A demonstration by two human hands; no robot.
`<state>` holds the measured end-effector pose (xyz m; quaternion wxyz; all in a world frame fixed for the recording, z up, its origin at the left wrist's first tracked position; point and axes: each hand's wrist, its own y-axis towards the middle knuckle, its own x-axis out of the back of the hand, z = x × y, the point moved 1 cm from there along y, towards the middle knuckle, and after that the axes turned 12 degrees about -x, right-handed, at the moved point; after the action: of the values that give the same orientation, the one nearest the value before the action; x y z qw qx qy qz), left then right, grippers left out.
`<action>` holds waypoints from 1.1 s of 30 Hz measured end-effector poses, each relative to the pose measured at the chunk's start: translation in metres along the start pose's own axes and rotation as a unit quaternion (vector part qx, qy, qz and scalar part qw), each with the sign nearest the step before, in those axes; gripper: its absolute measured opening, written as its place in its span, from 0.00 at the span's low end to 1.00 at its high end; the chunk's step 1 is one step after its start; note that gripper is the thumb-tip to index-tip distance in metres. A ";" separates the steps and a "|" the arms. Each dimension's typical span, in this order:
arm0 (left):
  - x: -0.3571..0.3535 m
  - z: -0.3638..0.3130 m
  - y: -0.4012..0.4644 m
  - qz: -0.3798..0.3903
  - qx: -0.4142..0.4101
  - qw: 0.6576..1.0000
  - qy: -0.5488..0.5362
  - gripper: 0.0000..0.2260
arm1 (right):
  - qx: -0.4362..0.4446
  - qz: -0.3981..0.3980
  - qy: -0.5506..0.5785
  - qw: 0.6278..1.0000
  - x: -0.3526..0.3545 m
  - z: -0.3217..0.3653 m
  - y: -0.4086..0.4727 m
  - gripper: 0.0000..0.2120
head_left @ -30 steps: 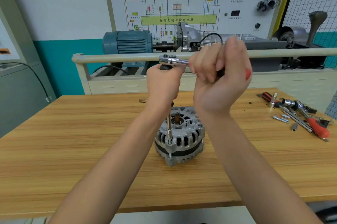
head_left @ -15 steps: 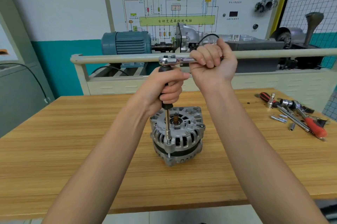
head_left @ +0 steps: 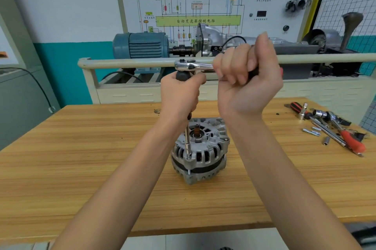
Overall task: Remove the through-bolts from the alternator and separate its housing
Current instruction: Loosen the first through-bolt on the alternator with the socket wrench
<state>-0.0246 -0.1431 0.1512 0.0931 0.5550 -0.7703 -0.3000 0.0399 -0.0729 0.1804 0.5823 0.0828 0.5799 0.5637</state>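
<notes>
Ratchet and long extension seated on a bolt at the alternator rim, both hands on the tool.

The alternator (head_left: 200, 149) stands shaft-up on the wooden bench (head_left: 81, 158), near centre of view. The extension bar (head_left: 187, 143) rises vertically from the bolt head at roughly 8 o'clock on the housing face. The left hand (head_left: 180, 97) is curled round the extension's black grip just under the ratchet head (head_left: 183, 65). The right hand (head_left: 247, 84) is fisted round the ratchet handle, which runs out toward 3 o'clock from the head; the handle itself is mostly hidden by the fingers. Loose tools (head_left: 333, 127) lie on the bench at 3 o'clock from the alternator, well apart: red-handled pieces, sockets, and two small bolts (head_left: 312, 131). Blue motor (head_left: 140, 45) behind the rail at 12 o'clock.
</notes>
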 end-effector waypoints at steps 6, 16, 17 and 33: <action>0.008 -0.008 0.006 0.184 0.060 0.979 -0.064 0.16 | -0.229 -0.108 0.258 0.932 0.034 0.002 0.031 0.27; 0.001 -0.004 0.007 0.061 0.076 0.995 -0.026 0.22 | 0.009 -0.005 -0.020 1.000 0.004 -0.004 0.001 0.18; -0.001 -0.003 0.006 0.032 0.069 0.997 -0.013 0.21 | 0.065 0.014 -0.076 0.995 -0.002 -0.007 -0.004 0.15; 0.013 -0.010 0.011 0.276 0.096 0.946 -0.140 0.20 | -0.226 -0.122 0.280 0.925 0.032 -0.004 0.035 0.26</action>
<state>-0.0339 -0.1562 0.1628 0.0097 0.2798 -0.9237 -0.2615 0.0067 -0.0385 0.1868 0.4639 -0.2839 0.5823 0.6043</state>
